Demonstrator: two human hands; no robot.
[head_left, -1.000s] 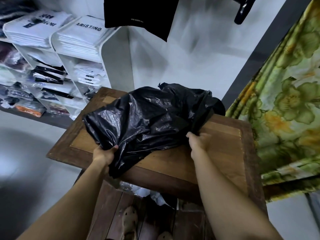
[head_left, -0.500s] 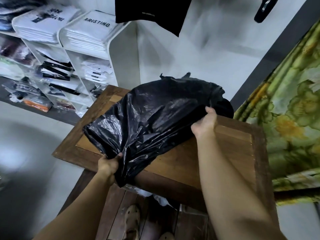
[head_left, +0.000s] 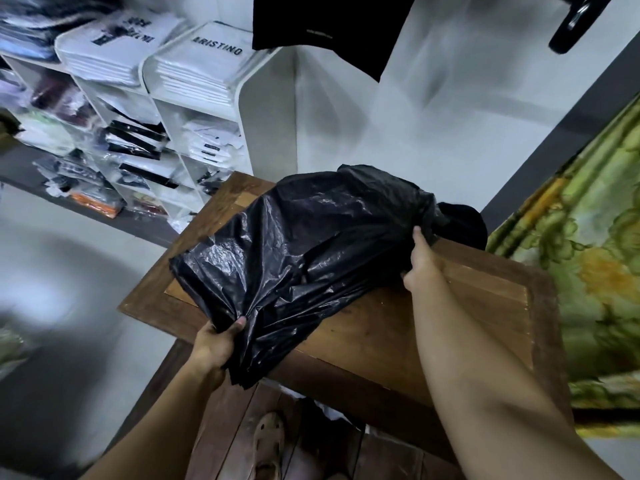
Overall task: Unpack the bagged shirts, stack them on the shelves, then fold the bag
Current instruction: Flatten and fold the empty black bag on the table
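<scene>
Here, black bag [head_left: 311,254] on wooden table [head_left: 467,323], left grip [head_left: 216,344] clutching its near end, right grip [head_left: 420,261] clutching far end.

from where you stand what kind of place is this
Probably a small clothing shop or stockroom: white shelves packed with folded bagged shirts, and a black garment hanging overhead.

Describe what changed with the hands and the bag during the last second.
The right hand moved along the edge of the black bag toward its far end and grips it there. The left hand still grips the near corner; the bag stays on the table.
</scene>
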